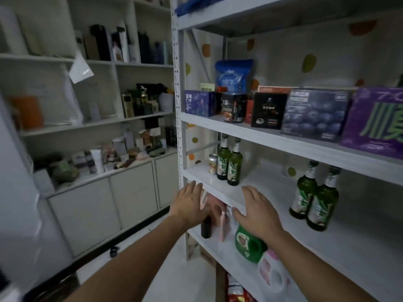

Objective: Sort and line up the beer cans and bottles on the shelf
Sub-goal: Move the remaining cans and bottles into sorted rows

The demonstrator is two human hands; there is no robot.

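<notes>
both hands open, empty, nr shelf (220, 190) edge w/ green bottles (234, 165).

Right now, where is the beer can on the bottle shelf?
In the head view, the beer can stands at the far left end of the white shelf, near the perforated upright, just left of and behind the left pair of green bottles.

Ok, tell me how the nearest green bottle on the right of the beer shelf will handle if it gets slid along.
The nearest green bottle is tall and narrow, so a push high on its neck could probably tip it. It looks like glass, likely heavy and breakable. Its neighbour bottle stands very close, so they may clink.
</notes>
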